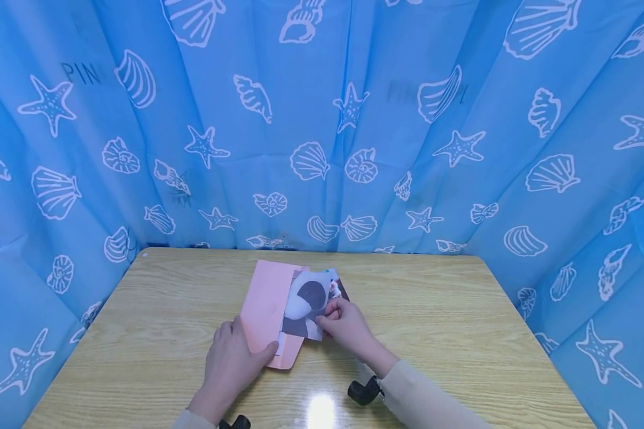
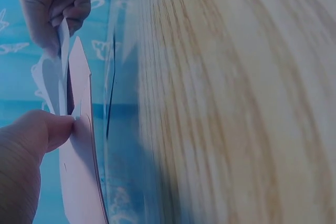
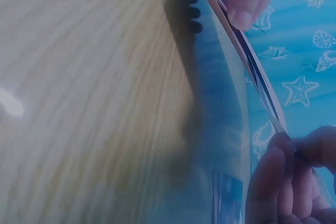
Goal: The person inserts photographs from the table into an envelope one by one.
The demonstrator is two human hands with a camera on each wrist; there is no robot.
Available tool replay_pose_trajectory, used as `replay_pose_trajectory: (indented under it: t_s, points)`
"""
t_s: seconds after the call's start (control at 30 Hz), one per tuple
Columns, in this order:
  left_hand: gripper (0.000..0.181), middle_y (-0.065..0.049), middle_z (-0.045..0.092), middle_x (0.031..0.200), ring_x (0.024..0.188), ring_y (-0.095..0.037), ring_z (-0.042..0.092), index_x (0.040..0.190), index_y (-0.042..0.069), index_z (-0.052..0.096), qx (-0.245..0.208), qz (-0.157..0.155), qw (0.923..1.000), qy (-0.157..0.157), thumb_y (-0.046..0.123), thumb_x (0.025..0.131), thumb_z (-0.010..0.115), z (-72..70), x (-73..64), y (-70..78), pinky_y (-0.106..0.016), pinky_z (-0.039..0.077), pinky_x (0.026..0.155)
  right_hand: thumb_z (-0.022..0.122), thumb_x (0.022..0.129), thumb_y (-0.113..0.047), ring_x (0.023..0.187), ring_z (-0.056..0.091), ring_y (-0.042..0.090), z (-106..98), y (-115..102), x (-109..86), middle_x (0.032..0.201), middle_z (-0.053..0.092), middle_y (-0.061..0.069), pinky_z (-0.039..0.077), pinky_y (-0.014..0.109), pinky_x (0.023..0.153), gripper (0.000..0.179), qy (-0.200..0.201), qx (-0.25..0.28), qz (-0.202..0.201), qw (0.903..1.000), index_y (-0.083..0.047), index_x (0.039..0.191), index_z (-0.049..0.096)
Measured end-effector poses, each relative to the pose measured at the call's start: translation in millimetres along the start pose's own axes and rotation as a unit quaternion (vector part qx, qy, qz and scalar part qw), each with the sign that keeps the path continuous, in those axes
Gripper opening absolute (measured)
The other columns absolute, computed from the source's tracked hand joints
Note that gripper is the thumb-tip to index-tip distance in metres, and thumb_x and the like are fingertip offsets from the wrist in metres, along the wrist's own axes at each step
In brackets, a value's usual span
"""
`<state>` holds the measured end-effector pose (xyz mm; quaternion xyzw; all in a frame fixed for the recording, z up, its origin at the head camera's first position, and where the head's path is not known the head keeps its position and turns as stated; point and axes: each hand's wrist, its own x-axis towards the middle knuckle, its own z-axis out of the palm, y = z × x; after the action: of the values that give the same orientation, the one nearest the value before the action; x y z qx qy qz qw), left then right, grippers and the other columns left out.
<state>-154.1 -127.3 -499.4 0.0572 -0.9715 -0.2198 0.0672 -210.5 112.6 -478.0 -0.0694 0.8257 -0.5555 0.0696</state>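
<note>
My left hand (image 1: pixel 233 357) grips a pink envelope (image 1: pixel 263 304) at its lower left, thumb over its opening edge. In the left wrist view the envelope (image 2: pixel 84 177) is seen nearly edge-on, raised over the tabletop. A photo print (image 1: pixel 304 301) with a white and dark rounded shape lies partly within the envelope's opening, its right part sticking out. My right hand (image 1: pixel 349 328) pinches the print's right edge between thumb and fingers. In the right wrist view the thin stack of print and envelope (image 3: pixel 244 51) spans between both hands.
Behind the held print shows another colourful picture (image 1: pixel 336 289) with a dark corner. In the right wrist view a picture (image 3: pixel 228 198) lies on the tabletop. The wooden table (image 1: pixel 434 310) ends at a blue shell-patterned curtain (image 1: pixel 322 131). Dark wrist-camera mounts (image 1: pixel 364 391) sit near both cuffs.
</note>
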Motion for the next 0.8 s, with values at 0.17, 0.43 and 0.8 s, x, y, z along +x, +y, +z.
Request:
replay_pose_trajectory:
  t_s: [0.17,0.43,0.8]
  points:
    - [0.104,-0.027,0.052,0.115,0.102,-0.038,0.051,0.13,-0.014,0.045,-0.001,0.0,1.0,0.002,0.069,0.071,0.068,0.1,0.1,-0.6,-0.052,0.047,0.079,0.07,0.087,-0.01,0.058,0.057,0.015,2.4,0.1,-4.0,0.063,0.057,0.002,0.05,0.028,0.054,0.02,-0.031,0.0,-0.002,0.9995,-0.002,0.087,0.052]
    - [0.104,-0.027,0.052,0.115,0.103,-0.038,0.05,0.129,-0.014,0.046,-0.009,0.003,0.9999,0.014,0.068,0.069,0.07,0.5,-0.5,-1.2,-0.051,0.047,0.08,0.072,0.086,-0.012,0.063,0.06,0.016,6.8,-2.2,-7.4,0.071,0.06,0.004,0.055,0.038,0.061,0.022,-0.053,0.011,0.008,0.9985,-0.001,0.095,0.054]
    - [0.102,-0.026,0.053,0.112,0.1,-0.037,0.051,0.125,-0.014,0.048,-0.005,0.014,0.9997,0.017,0.068,0.069,0.071,1.6,0.2,-1.5,-0.052,0.047,0.078,0.062,0.091,-0.005,0.071,0.06,0.018,9.8,-16.3,-7.7,0.089,0.062,0.01,0.053,0.029,0.059,0.028,0.038,0.036,-0.046,0.9976,-0.001,0.116,0.052]
